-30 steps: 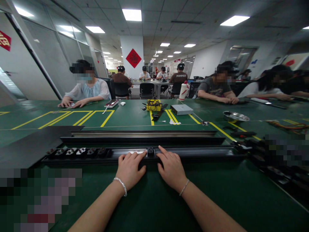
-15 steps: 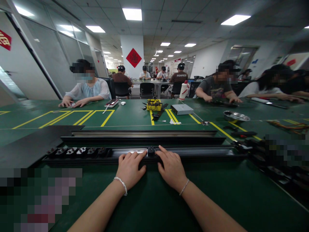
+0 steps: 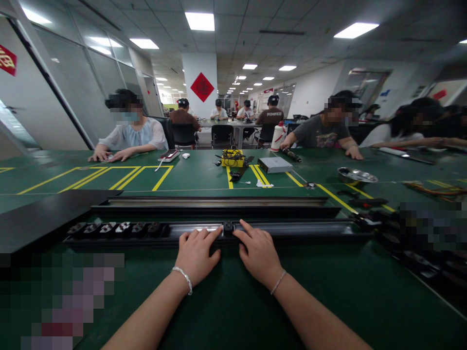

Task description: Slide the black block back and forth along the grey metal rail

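Note:
A long black channel (image 3: pixel 314 229) lies across the green table in front of me, its inside shiny. Near its middle sits a small black block (image 3: pixel 228 227), with a fingertip of each hand at its sides. My left hand (image 3: pixel 199 253) rests at the block's left, thumb and fingers apart. On the other side, my right hand (image 3: pixel 260 250) has its index finger stretched out and its fingers spread over the channel edge. Several black pieces with metallic tops (image 3: pixel 124 227) stand in a row in the channel's left end.
Behind the channel lies a second black rail (image 3: pixel 219 210). Farther back are a yellow box with cables (image 3: pixel 233 158), a grey box (image 3: pixel 275 165) and a metal bowl (image 3: pixel 357 175). A black panel (image 3: pixel 54 214) lies at left; dark parts crowd the right. Co-workers sit opposite.
My hands and the block look nearly unmoved. Across the table, the co-worker at right has reached leftward and now holds a dark cylindrical object near the white bottle.

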### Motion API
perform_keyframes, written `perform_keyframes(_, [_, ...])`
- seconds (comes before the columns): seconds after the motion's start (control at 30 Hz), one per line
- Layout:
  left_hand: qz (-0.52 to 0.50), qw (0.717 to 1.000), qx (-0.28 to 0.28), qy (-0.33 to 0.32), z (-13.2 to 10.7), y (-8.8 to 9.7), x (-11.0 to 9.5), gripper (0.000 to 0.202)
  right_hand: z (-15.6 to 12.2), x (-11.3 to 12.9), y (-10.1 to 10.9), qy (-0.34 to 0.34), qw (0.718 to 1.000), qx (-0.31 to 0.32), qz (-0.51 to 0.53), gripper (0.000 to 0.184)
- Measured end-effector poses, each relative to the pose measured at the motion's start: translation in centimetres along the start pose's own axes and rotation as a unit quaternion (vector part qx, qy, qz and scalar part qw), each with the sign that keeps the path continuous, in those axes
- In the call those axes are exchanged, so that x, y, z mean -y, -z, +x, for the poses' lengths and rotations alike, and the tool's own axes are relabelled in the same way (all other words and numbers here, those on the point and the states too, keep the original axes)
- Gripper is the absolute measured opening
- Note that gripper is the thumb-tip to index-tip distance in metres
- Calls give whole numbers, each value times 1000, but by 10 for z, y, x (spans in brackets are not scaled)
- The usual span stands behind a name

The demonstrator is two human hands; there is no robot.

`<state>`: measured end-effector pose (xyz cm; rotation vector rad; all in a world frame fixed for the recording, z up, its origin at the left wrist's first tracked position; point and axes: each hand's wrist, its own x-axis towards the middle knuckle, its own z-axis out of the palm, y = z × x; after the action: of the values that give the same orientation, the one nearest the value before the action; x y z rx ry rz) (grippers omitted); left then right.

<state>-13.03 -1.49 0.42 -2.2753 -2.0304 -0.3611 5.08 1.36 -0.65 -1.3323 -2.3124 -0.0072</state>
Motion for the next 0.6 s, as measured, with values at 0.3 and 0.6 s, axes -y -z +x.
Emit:
perform_keyframes(0.3, [1, 1000, 15, 4, 0, 2, -1, 52, 2, 1, 1, -3, 1000, -7, -3, 35])
perform_keyframes(0.6, [-1, 1000, 20, 8, 0, 3, -1, 54, 2, 1, 0, -7, 1000, -17, 3, 33])
